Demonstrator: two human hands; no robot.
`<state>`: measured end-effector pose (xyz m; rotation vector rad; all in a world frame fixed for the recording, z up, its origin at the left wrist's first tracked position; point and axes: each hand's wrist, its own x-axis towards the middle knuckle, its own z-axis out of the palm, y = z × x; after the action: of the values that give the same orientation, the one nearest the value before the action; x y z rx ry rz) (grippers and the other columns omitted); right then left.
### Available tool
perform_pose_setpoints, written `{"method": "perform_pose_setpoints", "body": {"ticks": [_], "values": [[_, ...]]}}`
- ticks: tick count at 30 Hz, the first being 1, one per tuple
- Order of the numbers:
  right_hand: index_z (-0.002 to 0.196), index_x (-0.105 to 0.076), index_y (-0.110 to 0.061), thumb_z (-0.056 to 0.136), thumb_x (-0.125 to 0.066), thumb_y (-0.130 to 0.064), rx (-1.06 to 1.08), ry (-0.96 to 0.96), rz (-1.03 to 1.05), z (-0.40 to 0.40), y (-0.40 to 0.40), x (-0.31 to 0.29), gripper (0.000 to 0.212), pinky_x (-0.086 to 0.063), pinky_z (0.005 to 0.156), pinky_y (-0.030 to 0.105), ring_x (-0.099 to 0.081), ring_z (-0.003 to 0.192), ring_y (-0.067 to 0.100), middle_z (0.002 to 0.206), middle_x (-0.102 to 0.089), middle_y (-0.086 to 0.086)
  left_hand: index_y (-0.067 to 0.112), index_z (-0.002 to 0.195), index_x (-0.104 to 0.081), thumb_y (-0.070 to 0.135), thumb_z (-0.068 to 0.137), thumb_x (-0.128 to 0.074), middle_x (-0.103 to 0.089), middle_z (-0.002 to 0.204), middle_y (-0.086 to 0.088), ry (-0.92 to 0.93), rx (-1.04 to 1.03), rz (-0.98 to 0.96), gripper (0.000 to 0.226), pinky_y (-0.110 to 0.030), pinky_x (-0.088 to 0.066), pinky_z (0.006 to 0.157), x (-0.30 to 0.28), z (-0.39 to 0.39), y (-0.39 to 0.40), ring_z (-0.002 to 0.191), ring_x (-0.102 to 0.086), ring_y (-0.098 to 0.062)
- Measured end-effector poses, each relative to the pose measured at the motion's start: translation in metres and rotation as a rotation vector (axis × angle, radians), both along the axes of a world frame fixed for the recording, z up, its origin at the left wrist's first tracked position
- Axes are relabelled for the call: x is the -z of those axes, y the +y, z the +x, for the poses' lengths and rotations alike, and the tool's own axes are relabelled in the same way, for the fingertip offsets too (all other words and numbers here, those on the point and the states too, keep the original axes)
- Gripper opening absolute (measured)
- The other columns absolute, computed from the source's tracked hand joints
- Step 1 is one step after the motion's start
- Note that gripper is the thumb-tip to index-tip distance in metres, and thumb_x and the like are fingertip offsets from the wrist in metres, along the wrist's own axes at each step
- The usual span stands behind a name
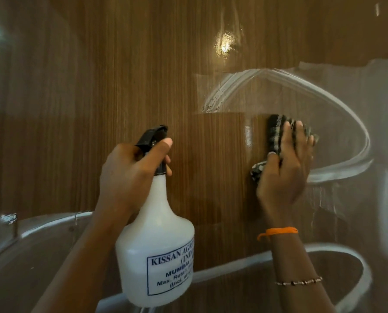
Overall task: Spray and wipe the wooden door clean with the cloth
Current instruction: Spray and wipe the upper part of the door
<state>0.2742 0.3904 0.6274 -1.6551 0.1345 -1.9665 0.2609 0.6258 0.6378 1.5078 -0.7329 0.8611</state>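
The brown wooden door fills the view, its grain running up and down. My left hand grips the neck of a white spray bottle with a black nozzle, held upright in front of the door. My right hand lies flat with straight fingers and presses a dark checked cloth against the door at mid right. Part of the cloth is hidden under my palm. Wet curved streaks arc around the cloth.
A bright glare spot shines on the upper door. More wet sweep marks curve across the lower right and lower left. An orange thread and a bead bracelet sit on my right wrist.
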Motion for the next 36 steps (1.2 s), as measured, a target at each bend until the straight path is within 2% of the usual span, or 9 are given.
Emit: {"method": "perform_pose_setpoints", "body": {"ticks": [3, 8, 11, 14, 18, 23, 27, 30, 36], "values": [[0.150, -0.025, -0.016, 0.093, -0.033, -0.025, 0.096, 0.012, 0.026, 0.007, 0.040, -0.009, 0.059, -0.007, 0.119, 0.047, -0.007, 0.147, 0.031, 0.159, -0.018, 0.006, 0.014, 0.072, -0.069, 0.052, 0.079, -0.054, -0.071, 0.067, -0.007, 0.000, 0.004, -0.010, 0.042, -0.035, -0.050, 0.066, 0.000, 0.001, 0.007, 0.063, -0.068, -0.022], [0.145, -0.039, -0.015, 0.092, -0.035, -0.019, 0.062, 0.012, -0.629, 0.016, 0.091, -0.037, 0.053, -0.016, 0.118, 0.048, -0.017, 0.146, 0.032, 0.155, -0.031, 0.008, 0.014, 0.069, -0.070, 0.052, 0.079, -0.054, -0.071, 0.065, -0.007, -0.006, -0.002, -0.019, 0.042, -0.035, -0.048, 0.065, -0.004, -0.001, 0.009, 0.060, -0.066, -0.020], [0.144, -0.043, -0.017, 0.091, -0.036, -0.020, 0.100, 0.039, -0.769, 0.014, 0.085, -0.050, 0.053, -0.016, 0.118, 0.050, -0.022, 0.145, 0.030, 0.153, -0.036, 0.005, 0.014, 0.069, -0.070, 0.050, 0.080, -0.057, -0.071, 0.065, -0.009, -0.013, 0.021, -0.017, 0.040, -0.036, -0.049, 0.067, -0.008, -0.003, 0.004, 0.062, -0.067, -0.022], [0.146, -0.037, -0.020, 0.092, -0.033, -0.023, 0.187, 0.068, -0.727, 0.012, 0.056, -0.055, 0.055, -0.010, 0.118, 0.052, -0.019, 0.146, 0.028, 0.155, -0.031, 0.004, 0.009, 0.068, -0.069, 0.046, 0.082, -0.056, -0.070, 0.063, -0.010, -0.035, 0.038, 0.016, 0.042, -0.028, -0.044, 0.061, -0.010, -0.003, -0.005, 0.055, -0.063, -0.015], [0.150, -0.025, -0.026, 0.095, -0.030, -0.027, 0.168, 0.097, -0.326, 0.005, -0.002, -0.055, 0.056, 0.003, 0.118, 0.046, -0.006, 0.148, 0.024, 0.160, -0.017, -0.003, 0.007, 0.070, -0.068, 0.047, 0.078, -0.054, -0.069, 0.064, -0.012, -0.019, 0.085, 0.024, 0.044, -0.020, -0.047, 0.056, -0.007, 0.000, -0.010, 0.057, -0.063, -0.017], [0.151, -0.024, -0.021, 0.093, -0.031, -0.029, 0.066, 0.045, 0.065, 0.002, -0.005, -0.044, 0.060, 0.000, 0.119, 0.044, -0.001, 0.148, 0.027, 0.160, -0.013, 0.002, 0.005, 0.071, -0.069, 0.045, 0.079, -0.056, -0.069, 0.064, -0.012, -0.025, 0.103, 0.011, 0.043, -0.015, -0.050, 0.059, -0.003, 0.004, -0.006, 0.062, -0.067, -0.021], [0.150, -0.026, -0.020, 0.095, -0.030, -0.028, 0.080, 0.029, -0.335, 0.008, 0.048, -0.050, 0.056, -0.001, 0.118, 0.042, -0.006, 0.148, 0.031, 0.159, -0.018, 0.006, 0.004, 0.072, -0.068, 0.048, 0.082, -0.064, -0.069, 0.065, -0.014, -0.024, 0.108, 0.009, 0.046, -0.013, -0.047, 0.052, -0.006, 0.001, -0.006, 0.054, -0.063, -0.014], [0.145, -0.039, -0.018, 0.091, -0.033, -0.022, 0.076, 0.018, -0.653, 0.016, 0.078, -0.075, 0.055, -0.002, 0.118, 0.045, -0.016, 0.146, 0.031, 0.155, -0.030, 0.007, 0.006, 0.072, -0.069, 0.048, 0.081, -0.059, -0.069, 0.064, -0.013, -0.019, 0.091, -0.018, 0.044, -0.025, -0.049, 0.058, -0.007, 0.002, -0.010, 0.057, -0.065, -0.020], [0.148, -0.032, -0.023, 0.092, -0.034, -0.021, 0.169, 0.073, -0.686, 0.011, 0.043, -0.113, 0.056, 0.005, 0.116, 0.048, -0.011, 0.148, 0.026, 0.157, -0.025, -0.001, 0.013, 0.069, -0.070, 0.059, 0.070, -0.057, -0.070, 0.065, -0.009, -0.017, 0.087, 0.001, 0.048, -0.034, -0.048, 0.067, -0.002, 0.001, -0.033, 0.063, -0.067, -0.022]]}}
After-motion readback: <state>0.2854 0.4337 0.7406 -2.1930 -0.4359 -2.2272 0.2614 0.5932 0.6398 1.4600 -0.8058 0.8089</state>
